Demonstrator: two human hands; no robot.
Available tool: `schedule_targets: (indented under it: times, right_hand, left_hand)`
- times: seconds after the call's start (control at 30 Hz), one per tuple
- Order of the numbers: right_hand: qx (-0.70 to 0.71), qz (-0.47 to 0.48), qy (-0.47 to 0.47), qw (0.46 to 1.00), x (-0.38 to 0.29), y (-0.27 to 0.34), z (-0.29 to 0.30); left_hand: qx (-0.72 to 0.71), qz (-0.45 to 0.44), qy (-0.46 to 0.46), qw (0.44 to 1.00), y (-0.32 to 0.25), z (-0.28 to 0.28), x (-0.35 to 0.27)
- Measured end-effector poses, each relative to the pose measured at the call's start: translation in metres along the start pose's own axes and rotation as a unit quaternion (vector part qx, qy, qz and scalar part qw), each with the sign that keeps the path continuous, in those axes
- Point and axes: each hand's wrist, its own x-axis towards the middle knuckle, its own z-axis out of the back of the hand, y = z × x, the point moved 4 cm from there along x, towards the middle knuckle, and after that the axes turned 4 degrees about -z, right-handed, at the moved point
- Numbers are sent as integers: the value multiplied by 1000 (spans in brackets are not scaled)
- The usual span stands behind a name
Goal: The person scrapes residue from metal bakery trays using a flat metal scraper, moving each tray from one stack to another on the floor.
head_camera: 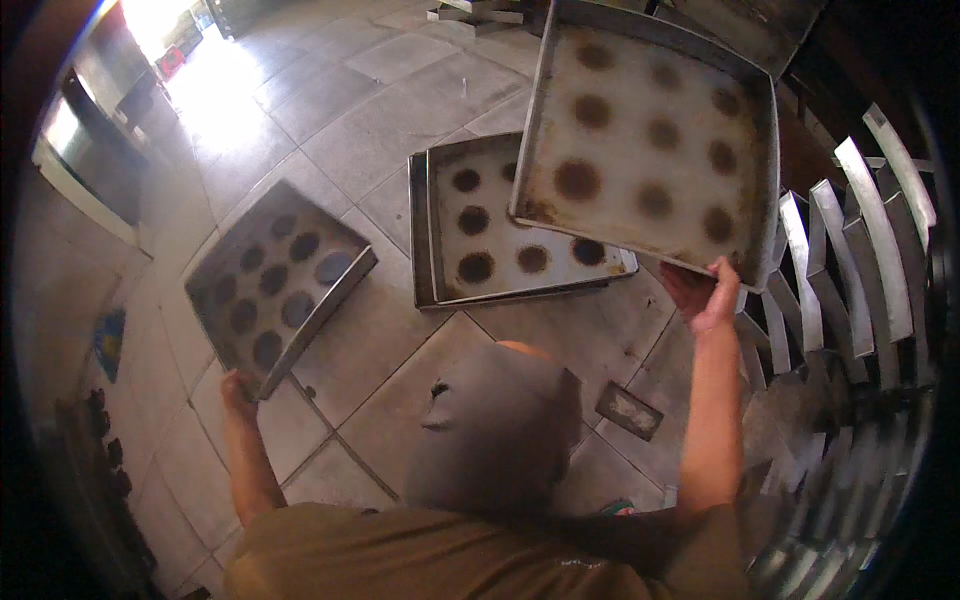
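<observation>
At the left, my left hand [237, 391] grips the near corner of a square metal baking pan [279, 259]. This pan is tilted, slightly blurred, and has rows of dark round stains. My right hand [703, 294] supports the near edge of a larger-looking stained metal pan [622, 157], thumb on the rim and fingers underneath. Between them, a stack of similar pans [487, 247] lies on the tiled floor. The raised right pan covers the stack's far right part.
Many metal pans [847, 270] stand on edge along the right side. A small rectangular plate or block [630, 410] lies on the floor tiles [390, 367]. More metal pieces [476, 13] sit at the far edge. A rounded grey cloth shape [491, 431] fills the near middle.
</observation>
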Motion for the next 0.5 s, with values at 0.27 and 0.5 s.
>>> schedule_targets:
  times: [0.27, 0.5]
  right_hand:
    - [13, -67, -20, 997, -8, -96, -60]
    - [1, -209, -37, 977, 21, -171, -82]
  left_hand:
    - [548, -95, -278, 783, -1, -19, -54]
    - [280, -139, 155, 937, -60, -344, -85]
